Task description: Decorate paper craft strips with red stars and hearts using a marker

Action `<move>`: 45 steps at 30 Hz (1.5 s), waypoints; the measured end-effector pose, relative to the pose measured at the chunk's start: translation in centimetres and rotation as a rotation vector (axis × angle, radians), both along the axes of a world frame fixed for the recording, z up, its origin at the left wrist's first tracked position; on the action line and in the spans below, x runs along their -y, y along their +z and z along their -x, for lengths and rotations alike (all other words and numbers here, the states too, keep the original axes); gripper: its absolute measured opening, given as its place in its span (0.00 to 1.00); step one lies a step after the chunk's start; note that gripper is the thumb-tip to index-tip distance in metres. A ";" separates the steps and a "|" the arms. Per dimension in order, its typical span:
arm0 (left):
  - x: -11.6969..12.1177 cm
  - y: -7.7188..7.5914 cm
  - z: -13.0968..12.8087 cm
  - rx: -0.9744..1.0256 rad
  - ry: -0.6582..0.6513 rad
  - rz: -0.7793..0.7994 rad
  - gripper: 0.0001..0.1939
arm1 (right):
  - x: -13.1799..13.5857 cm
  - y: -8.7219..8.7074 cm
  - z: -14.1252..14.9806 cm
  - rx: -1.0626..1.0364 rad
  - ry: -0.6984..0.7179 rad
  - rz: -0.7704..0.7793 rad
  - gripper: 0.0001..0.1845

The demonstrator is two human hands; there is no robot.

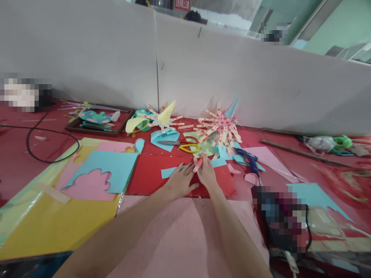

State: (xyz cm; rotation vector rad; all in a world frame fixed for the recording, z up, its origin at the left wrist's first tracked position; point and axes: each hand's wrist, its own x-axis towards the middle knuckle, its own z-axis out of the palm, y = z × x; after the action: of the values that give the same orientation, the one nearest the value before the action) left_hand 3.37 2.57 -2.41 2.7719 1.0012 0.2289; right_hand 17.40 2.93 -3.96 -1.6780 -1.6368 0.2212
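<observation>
My left hand (pixel 182 181) lies flat with its fingers stretched out, pressing on a light-blue paper strip (pixel 166 172) that rests on a red sheet (pixel 145 175). Right beside it, my right hand (pixel 206 172) is closed around a slim pink stick-like tool (pixel 198 165); its exact kind is too small to tell. The strip's other end shows to the right of that hand. Just beyond both hands lie scissors (pixel 188 146) with yellow and red handles, their blades pointing left over a blue paper piece (pixel 165 139).
Two paper crafts with cone tops, one yellow (pixel 166 116) and one blue (pixel 231 109), stand by the white partition (pixel 261 77). A blue glue gun (pixel 251 160) lies at right. Cut paper sheets (pixel 116 166) and a dark tray (pixel 100 132) are at left.
</observation>
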 end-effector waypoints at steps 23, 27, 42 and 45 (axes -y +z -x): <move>4.0 0.8 -1.1 -0.142 0.151 -0.079 0.30 | 0.4 0.9 -0.4 -0.202 -0.127 -0.038 0.16; 3.6 0.3 -1.0 -0.104 0.108 -0.066 0.31 | 0.3 0.8 -0.7 -0.140 -0.109 -0.064 0.14; 4.5 0.2 -1.3 -0.163 0.206 -0.089 0.33 | 0.2 0.0 -0.3 0.083 -0.141 -0.008 0.10; 4.8 0.4 -1.3 -0.192 0.225 -0.107 0.32 | 0.2 0.2 -0.5 0.054 -0.130 -0.047 0.12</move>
State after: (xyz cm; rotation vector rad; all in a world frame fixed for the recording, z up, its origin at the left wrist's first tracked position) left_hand 4.62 -2.23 -2.05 2.8157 1.3900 0.0473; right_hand 17.86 2.73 -3.79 -1.7607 -1.5524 0.0732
